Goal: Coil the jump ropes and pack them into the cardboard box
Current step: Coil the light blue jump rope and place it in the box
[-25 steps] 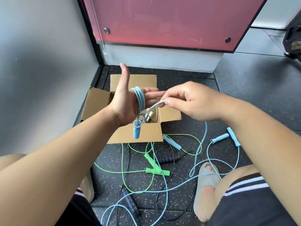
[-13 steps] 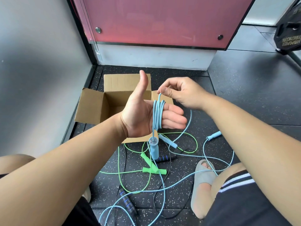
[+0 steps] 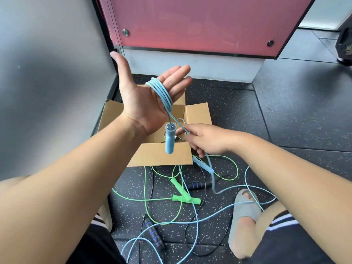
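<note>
Floor (image 3: 297,115): dark speckled rubber, seen from above; a red panel (image 3: 190,21) is fixed at the far side.
Cardboard box (image 3: 160,157): set on the floor just ahead, flaps folded open; something pale is glimpsed inside but cannot be made out.
Loose ropes: a green jump rope (image 3: 185,199) and a black jump rope (image 3: 154,235) with blue-banded grips are tangled on the floor near the box, crossed by slack from the light blue jump rope (image 3: 162,93).
Left hand (image 3: 146,100): raised above the box, palm up, fingers straight; several turns of the light blue jump rope are wound round the fingers.
Right hand (image 3: 207,140): held lower, apart from the left; the running length is pinched between thumb and fingers.
Handle (image 3: 169,140): hung from the coil, dangling over the box.
Step in hand: coiling, judged partly done, since much slack lies on the floor.
Next move: another turn is called for, led up over the left fingers with even tension, the slack drawn clear of the tangle.
</note>
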